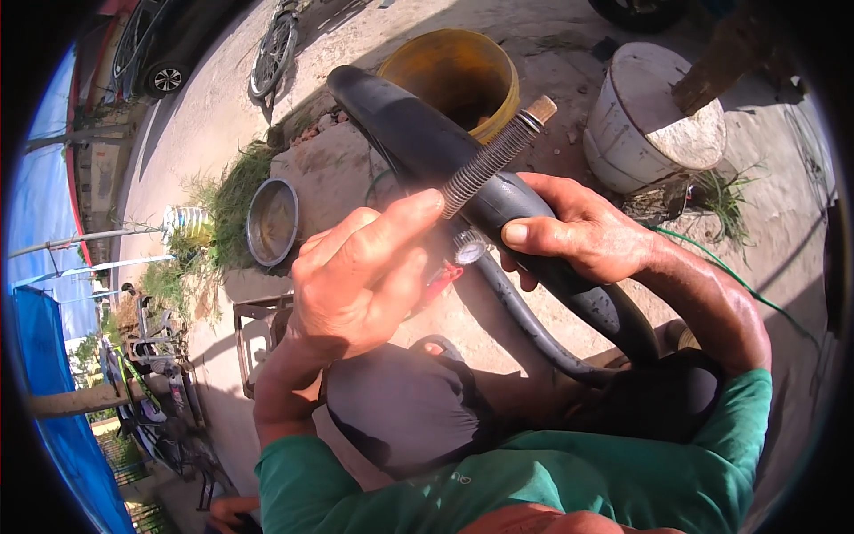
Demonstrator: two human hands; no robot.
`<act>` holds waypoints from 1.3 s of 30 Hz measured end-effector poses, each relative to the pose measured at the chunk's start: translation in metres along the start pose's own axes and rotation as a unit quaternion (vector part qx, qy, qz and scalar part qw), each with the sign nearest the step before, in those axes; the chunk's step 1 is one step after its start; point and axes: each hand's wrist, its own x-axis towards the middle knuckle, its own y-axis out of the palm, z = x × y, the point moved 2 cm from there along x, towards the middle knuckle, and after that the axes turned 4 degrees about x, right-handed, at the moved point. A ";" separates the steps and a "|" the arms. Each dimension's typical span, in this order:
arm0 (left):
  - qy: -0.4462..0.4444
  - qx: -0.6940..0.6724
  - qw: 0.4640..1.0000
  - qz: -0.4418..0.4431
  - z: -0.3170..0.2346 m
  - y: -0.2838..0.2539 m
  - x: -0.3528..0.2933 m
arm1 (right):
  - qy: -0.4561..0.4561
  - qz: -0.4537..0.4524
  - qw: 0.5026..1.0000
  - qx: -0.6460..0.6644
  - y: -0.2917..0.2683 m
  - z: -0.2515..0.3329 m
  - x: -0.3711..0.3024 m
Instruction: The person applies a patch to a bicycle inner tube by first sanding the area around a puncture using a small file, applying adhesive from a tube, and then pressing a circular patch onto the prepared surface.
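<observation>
An inflated black inner tube (400, 120) slants across my front, its lower length curving down toward my lap. My right hand (578, 227) is closed around the tube, thumb on top and fingertips showing underneath. My left hand (356, 276), slightly blurred, holds a wooden stick wound with a metal coil (489, 169). The coil lies across the tube, its bare wooden end pointing away to the right; its near end is hidden at my left fingers. Below the tube, close to my left fingers, is a small round pale-faced piece (469, 253) whose kind I cannot make out.
A yellow bucket (507, 76) stands beyond the tube. To its right is a white drum (614, 133) with a wooden post in it. A metal basin (294, 218) sits near weeds on the left. A green hose (738, 271) crosses the ground at right.
</observation>
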 end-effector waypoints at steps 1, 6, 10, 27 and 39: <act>-0.021 -0.017 0.999 -0.030 0.004 -0.006 -0.007 | 0.006 -0.005 1.000 0.002 -0.003 0.000 -0.001; -0.243 -0.120 0.955 -0.117 0.041 -0.018 -0.083 | 0.024 -0.026 0.999 -0.006 -0.012 0.003 -0.007; -0.406 -0.245 0.873 -0.113 0.089 -0.007 -0.166 | 0.022 -0.031 0.999 -0.019 -0.018 0.000 -0.002; -0.687 -0.227 0.673 0.157 0.107 0.097 -0.393 | -0.007 -0.196 0.977 -0.084 -0.012 0.001 -0.006; -0.501 -0.198 0.770 0.342 0.210 0.173 -0.243 | -0.013 -0.160 0.972 -0.169 -0.014 -0.001 -0.007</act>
